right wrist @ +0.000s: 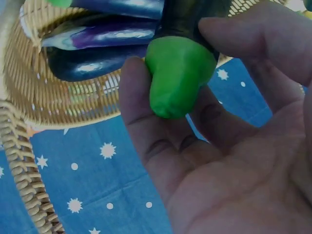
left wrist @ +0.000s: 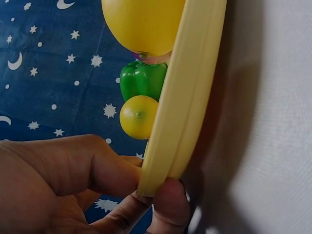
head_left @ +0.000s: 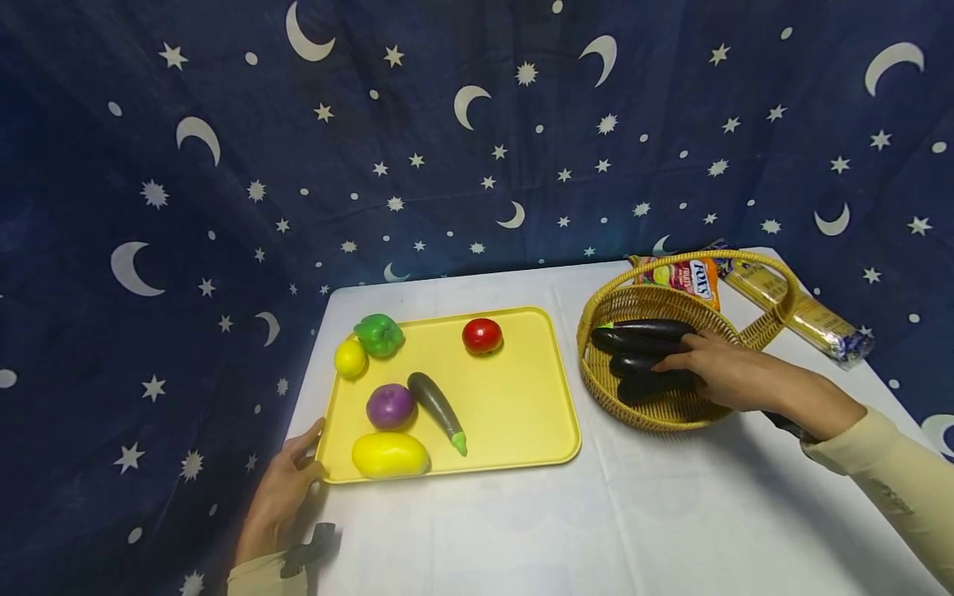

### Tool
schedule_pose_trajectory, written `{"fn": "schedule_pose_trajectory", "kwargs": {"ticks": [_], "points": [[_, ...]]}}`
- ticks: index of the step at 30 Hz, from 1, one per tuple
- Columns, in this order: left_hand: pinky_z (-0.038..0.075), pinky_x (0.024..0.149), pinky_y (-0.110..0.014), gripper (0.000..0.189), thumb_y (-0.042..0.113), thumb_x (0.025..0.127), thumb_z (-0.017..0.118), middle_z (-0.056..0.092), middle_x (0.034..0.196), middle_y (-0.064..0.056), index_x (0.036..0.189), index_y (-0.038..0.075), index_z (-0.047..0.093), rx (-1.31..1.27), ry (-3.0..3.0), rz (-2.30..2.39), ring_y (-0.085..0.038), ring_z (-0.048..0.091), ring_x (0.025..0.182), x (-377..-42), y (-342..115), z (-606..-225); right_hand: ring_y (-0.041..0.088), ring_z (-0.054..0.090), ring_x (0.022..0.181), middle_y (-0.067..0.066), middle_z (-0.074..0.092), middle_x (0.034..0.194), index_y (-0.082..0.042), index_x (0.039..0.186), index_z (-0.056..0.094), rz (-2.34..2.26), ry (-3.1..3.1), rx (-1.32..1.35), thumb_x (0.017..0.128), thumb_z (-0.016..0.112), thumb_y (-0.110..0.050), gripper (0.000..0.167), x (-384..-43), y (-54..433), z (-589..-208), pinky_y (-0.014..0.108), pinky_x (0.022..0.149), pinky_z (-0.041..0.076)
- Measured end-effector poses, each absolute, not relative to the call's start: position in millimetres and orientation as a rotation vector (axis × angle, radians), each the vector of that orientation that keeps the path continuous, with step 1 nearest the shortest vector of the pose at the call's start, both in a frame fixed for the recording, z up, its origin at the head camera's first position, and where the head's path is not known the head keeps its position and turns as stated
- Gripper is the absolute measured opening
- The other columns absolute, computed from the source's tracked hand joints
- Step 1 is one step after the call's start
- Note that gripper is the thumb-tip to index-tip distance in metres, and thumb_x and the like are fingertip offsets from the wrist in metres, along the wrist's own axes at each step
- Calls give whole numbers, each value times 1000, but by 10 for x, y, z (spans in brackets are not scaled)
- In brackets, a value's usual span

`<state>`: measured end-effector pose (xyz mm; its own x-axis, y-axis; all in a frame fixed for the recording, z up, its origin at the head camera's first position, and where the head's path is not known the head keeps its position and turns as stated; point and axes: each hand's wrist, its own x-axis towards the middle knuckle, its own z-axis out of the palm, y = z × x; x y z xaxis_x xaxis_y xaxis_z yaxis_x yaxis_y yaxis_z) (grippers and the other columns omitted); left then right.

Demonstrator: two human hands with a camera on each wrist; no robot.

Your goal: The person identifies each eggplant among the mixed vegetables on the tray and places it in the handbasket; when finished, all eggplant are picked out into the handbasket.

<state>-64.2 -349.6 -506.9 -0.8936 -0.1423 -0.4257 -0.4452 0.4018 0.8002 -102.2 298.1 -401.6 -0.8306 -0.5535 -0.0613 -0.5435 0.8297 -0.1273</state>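
My left hand [head_left: 286, 484] pinches the near left corner of the yellow tray [head_left: 514, 397]; in the left wrist view its thumb and fingers close on the rim. My right hand [head_left: 734, 377] reaches into the wicker basket [head_left: 656, 424]. There it grips a dark eggplant by its green cap [right wrist: 178, 73], clear in the right wrist view. Several other eggplants [head_left: 641, 338] lie in the basket. On the tray are one eggplant [head_left: 436, 406], a purple onion [head_left: 391, 406], an oblong yellow fruit [head_left: 390, 455], a lemon [head_left: 350, 358], a green bell pepper [head_left: 378, 334] and a tomato [head_left: 482, 334].
Behind the basket lie a red and orange snack bag [head_left: 704, 280] and a long clear package [head_left: 820, 323]. The basket's tall handle [head_left: 760, 331] arches beside my right hand. A dark blue cloth [head_left: 447, 215] with moons and stars hangs behind the white table [head_left: 507, 530].
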Motion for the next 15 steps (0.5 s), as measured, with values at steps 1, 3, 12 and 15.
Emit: {"fn": "schedule_pose_trajectory", "kwargs": {"ticks": [1, 3, 12, 15], "points": [[26, 126, -70, 90, -12, 91, 52, 20, 175, -25, 170, 23, 27, -517, 2375, 1484, -52, 33, 156, -642, -3494, -5072, 24, 58, 92, 6, 65, 99, -20, 119, 81, -154, 2905, -853, 76, 78, 7, 51, -1037, 2986, -4011, 48, 84, 51], [26, 126, -71, 89, -12, 91, 52, 21, 174, -25, 170, 22, 27, -526, 2378, 1478, -52, 34, 156, -642, -3492, -5076, 25, 60, 93, 7, 65, 100, -19, 119, 81, -156, 2891, -824, 78, 77, 7, 48, -1064, 2989, -4005, 50, 85, 53], [28, 126, -70, 89, -12, 91, 52, 21, 174, -25, 170, 23, 26, -523, 2383, 1472, -52, 33, 156, -640, -3493, -5073, 47, 71, 109, 31, 69, 124, -6, 134, 71, -91, 2774, -702, 79, 73, 12, 57, -1104, 2896, -4068, 63, 87, 59], [30, 125, -69, 89, -11, 91, 52, 22, 173, -25, 170, 23, 27, -533, 2381, 1476, -51, 36, 155, -641, -3486, -5067, 49, 71, 112, 36, 67, 131, 0, 140, 65, -64, 2728, -704, 82, 74, 10, 60, -1151, 2880, -4107, 65, 93, 57]]}}
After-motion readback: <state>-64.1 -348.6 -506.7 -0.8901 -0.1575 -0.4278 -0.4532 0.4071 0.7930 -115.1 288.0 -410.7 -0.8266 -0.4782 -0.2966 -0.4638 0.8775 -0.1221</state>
